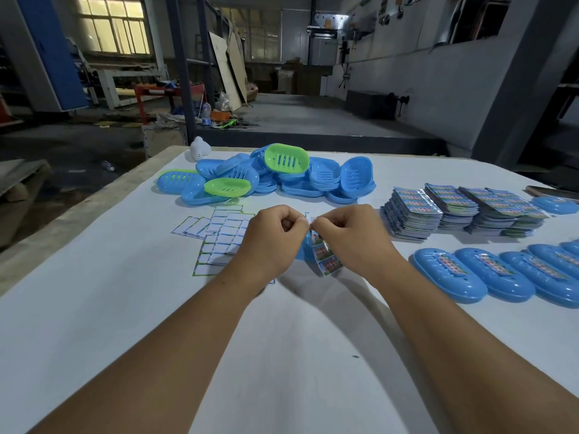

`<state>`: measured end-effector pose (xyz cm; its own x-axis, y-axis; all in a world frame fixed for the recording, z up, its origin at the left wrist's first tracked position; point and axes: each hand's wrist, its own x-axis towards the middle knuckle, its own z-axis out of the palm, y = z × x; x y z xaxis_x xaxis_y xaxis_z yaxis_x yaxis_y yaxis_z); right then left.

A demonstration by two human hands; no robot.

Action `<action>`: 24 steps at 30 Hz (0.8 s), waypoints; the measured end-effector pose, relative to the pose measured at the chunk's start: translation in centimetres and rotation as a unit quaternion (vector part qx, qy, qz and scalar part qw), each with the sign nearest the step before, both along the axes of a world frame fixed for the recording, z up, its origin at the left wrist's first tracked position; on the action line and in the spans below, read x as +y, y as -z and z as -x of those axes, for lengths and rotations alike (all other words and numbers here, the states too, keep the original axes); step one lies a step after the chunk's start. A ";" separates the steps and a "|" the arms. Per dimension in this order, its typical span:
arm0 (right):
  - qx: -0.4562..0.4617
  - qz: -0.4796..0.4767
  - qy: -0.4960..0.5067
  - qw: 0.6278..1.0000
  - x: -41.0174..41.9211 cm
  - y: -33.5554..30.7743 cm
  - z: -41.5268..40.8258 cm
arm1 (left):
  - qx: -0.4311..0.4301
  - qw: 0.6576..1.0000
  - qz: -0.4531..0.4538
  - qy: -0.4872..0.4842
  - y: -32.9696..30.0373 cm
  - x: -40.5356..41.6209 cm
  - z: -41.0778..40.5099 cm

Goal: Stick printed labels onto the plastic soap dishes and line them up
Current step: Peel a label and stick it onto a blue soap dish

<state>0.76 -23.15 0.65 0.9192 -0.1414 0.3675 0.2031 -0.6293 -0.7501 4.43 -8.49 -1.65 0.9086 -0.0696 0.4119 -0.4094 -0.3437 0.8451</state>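
Both hands met over mid-bench. Left hand (275, 236) and right hand (344, 236) each had a pinching grip on the top of one label (322, 255), fingertips nearly touching; judged to be peeling the backing off. Label hung straight down from the pinch, long axis toward the near edge. A blue dish (302, 250) lay just behind the label, mostly hidden, closest to the left hand. Labelled dishes (470, 277) stood in a row toward the right edge, label stacks (438, 211) beyond them. Unlabelled dishes (269, 177) were heaped at the far edge; spent backings (219, 236) left of the hands. Bench (125, 339) white-covered. Room: dim workshop.
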 end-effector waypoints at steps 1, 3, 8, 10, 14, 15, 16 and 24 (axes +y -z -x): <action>0.005 -0.012 0.003 1.000 0.0 0.1 -0.1 | -0.002 1.000 0.004 -0.002 0.0 0.0 0.0; 0.013 -0.041 0.014 0.999 0.1 0.3 -0.4 | -0.006 1.000 0.014 0.005 -0.1 0.0 0.1; 0.023 -0.108 0.025 0.994 0.0 0.3 -0.6 | -0.003 0.998 0.031 0.061 -0.2 -0.2 0.8; 0.028 -0.101 0.022 0.994 -0.1 0.2 -0.6 | 0.002 0.998 0.032 0.055 -0.2 -0.2 0.9; 0.031 -0.092 0.033 0.995 0.1 0.3 -0.7 | -0.031 0.999 0.008 0.007 -0.3 -0.1 0.8; 0.030 -0.086 0.037 0.995 0.2 0.3 -0.8 | -0.046 0.999 -0.006 -0.003 -0.4 -0.2 0.9; 0.030 -0.082 0.040 0.995 0.2 0.4 -0.8 | -0.059 0.998 -0.020 -0.008 -0.4 -0.2 0.9; 0.017 -0.067 0.056 0.996 0.1 0.4 -0.9 | -0.048 0.999 0.012 0.012 -0.3 -0.2 0.4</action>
